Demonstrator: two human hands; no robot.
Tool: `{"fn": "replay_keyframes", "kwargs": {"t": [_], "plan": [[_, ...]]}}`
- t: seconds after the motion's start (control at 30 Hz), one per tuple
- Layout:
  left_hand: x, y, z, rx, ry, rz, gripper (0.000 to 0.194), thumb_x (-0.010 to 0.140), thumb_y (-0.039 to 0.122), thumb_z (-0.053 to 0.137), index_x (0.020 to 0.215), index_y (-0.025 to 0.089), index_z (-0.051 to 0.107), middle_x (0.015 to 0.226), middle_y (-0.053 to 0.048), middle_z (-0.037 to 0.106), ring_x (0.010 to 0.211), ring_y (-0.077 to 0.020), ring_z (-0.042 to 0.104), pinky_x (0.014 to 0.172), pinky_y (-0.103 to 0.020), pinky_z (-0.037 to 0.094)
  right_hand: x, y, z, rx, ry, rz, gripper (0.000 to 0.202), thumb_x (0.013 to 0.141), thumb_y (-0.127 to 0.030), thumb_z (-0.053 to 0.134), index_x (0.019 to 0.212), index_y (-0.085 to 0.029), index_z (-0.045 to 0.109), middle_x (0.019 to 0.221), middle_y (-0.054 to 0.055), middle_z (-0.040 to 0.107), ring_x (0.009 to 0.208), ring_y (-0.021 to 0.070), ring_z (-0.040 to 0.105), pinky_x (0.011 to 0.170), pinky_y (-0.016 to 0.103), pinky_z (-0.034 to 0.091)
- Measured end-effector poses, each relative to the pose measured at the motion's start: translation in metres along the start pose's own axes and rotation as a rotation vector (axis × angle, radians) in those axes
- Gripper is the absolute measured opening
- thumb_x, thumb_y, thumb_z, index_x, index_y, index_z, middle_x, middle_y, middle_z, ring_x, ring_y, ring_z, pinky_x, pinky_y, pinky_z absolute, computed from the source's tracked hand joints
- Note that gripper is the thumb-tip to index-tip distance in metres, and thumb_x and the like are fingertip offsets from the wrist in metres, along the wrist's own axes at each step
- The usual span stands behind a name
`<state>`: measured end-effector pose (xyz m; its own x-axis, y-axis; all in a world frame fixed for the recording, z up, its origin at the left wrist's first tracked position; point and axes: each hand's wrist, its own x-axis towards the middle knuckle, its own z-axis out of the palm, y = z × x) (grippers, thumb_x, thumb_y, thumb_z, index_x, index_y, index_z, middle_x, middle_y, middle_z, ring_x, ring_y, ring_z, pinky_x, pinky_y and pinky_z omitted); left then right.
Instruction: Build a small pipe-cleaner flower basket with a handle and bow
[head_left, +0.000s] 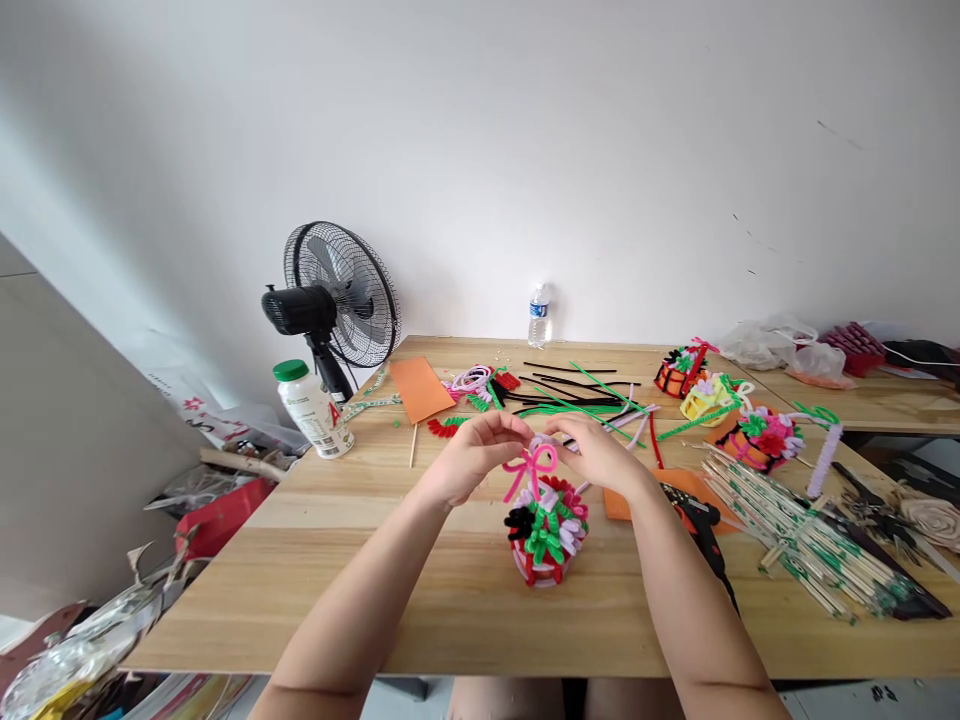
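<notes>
A small basket of fuzzy pipe-cleaner flowers [546, 535] in green, red, pink, lilac and black stands upright on the wooden table in front of me. Above its flowers is a pink pipe-cleaner bow [533, 466] at the handle. My left hand [480, 455] is at the bow's left side, fingers curled and closed at the top of the handle. From the right, my right hand [600, 453] reaches the same spot, its fingers bent together at the lilac handle top. What lies between the fingertips is too small to make out.
Black, green and lilac pipe cleaners [577, 385] lie behind my hands. Three more flower baskets [761, 437] stand back right. Near them are wrapped sticks [817, 545] and a glue gun [701, 520]. A white bottle [315, 410], fan [341, 295] and orange sheet [421, 388] are left.
</notes>
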<state>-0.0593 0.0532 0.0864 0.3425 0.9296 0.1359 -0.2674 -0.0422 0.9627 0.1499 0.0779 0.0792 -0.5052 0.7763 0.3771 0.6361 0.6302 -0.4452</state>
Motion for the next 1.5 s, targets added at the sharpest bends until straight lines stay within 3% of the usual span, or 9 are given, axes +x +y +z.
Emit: {"fn": "replay_keyframes", "kwargs": {"t": [0.3,0.6,0.97,1.5], "plan": [[-0.001,0.002,-0.003,0.016,-0.001,0.011,0.025,0.064,0.022,0.080,0.083,0.014,0.067,0.083,-0.004,0.068,0.077,-0.0142,0.062,0.067,-0.024,0.044,-0.004,-0.008,-0.009,-0.022,0.005,0.079,0.013,0.087,-0.012,0.056,0.092,-0.021,0.064,0.094,0.005,0.069,0.089,0.0202,0.065,0.078,0.033,0.048],[0.001,-0.001,0.002,0.017,0.038,-0.017,0.032,0.059,0.029,0.083,0.080,0.014,0.066,0.077,-0.001,0.065,0.066,-0.0104,0.057,0.060,-0.022,0.042,-0.010,-0.011,-0.017,0.023,0.088,0.095,0.012,0.088,-0.014,0.052,0.091,-0.022,0.061,0.089,0.003,0.069,0.076,0.0172,0.065,0.068,0.029,0.048],[0.002,0.001,0.005,0.141,0.059,-0.049,0.038,0.057,0.049,0.082,0.067,0.013,0.071,0.062,-0.001,0.060,0.057,-0.0099,0.046,0.055,-0.024,0.034,-0.012,-0.015,-0.021,-0.076,0.190,0.023,0.013,0.087,-0.014,0.051,0.089,-0.022,0.061,0.090,0.005,0.067,0.085,0.0216,0.063,0.074,0.033,0.048],[0.001,0.002,0.005,0.192,0.011,-0.028,0.039,0.056,0.050,0.083,0.060,0.014,0.069,0.062,-0.002,0.058,0.056,-0.0104,0.047,0.053,-0.024,0.037,-0.011,-0.022,-0.019,-0.108,0.221,0.007,0.016,0.088,-0.011,0.047,0.090,-0.022,0.058,0.089,0.006,0.065,0.082,0.0211,0.062,0.074,0.033,0.048]]}}
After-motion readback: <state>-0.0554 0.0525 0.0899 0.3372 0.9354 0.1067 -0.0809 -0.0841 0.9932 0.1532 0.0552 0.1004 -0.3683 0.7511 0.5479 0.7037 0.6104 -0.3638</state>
